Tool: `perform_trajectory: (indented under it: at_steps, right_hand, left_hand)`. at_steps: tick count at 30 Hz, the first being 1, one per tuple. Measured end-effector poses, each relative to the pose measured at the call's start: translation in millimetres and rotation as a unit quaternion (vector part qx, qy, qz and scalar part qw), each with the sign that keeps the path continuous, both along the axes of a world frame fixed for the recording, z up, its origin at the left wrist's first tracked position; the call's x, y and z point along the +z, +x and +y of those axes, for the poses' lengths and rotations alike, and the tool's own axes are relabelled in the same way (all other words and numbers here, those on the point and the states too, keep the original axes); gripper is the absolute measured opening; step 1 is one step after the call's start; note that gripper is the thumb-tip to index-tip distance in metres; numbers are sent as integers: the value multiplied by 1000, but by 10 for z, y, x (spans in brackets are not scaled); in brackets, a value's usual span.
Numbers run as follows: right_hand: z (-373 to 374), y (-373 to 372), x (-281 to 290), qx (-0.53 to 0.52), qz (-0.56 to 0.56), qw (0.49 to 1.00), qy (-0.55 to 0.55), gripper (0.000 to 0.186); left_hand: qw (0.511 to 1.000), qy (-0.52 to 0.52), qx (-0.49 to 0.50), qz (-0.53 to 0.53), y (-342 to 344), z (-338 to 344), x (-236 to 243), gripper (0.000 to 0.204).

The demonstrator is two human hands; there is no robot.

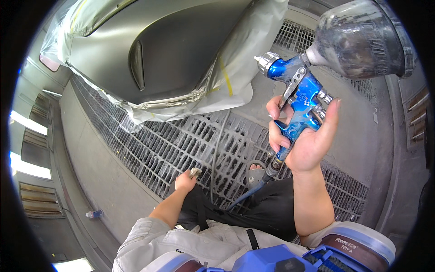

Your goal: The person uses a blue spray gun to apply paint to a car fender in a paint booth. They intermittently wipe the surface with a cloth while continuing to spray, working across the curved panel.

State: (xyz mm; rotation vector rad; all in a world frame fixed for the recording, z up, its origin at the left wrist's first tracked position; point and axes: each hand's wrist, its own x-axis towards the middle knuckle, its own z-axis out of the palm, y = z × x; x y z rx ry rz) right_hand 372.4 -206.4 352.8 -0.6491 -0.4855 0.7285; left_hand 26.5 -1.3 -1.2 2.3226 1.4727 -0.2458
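Note:
My right hand [308,152] is raised at the right, its fingers wrapped round the grip of a blue spray gun [297,102]. A cloudy grey paint cup [355,41] sits on top of the gun, tilted to the right. The nozzle points left, toward a matt grey car body panel [181,54] and apart from it. An air hose [247,194] runs from the bottom of the grip down past my legs. Lower and to the left, my left hand [184,182] is closed on a small crumpled whitish cloth [195,172].
Pale masking sheeting [242,90] with yellow tape surrounds the panel. Below lies a metal floor grating [172,140], with a thin grey hose [217,149] across it. A small bottle [94,214] lies near the left wall. Blue respirator parts [272,259] fill the lower edge.

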Motion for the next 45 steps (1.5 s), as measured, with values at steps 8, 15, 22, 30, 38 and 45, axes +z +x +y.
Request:
perform_trajectory:
  at_steps: [8,15,22,30,38,45]
  right_hand:
    - [15,-18,3,10,5,1000,3,94]
    - [40,-9,-1,22,-3,1000,-12,93]
    - [63,42,-13,16,-1,1000,-3,91]
    - [373,62,-43,17,15,999,-27,83]
    - [510,66,-43,22,10,999,-34,81]
    - [417,49,-29,0,13,998,-56,84]
  left_hand:
    - [1000,-5,9,17,-75,26,-34,35]
    - [993,-67,-42,-91,-420,321,-323,36]
    - [980,-33,142,-135,-982,467,-296,40]
    - [977,-184,42,99,-1319,1354,319,48]
    - [994,-19,106,-23,-897,1129,4,47]
    - [993,9,-114,28,-197,111,-304,28]
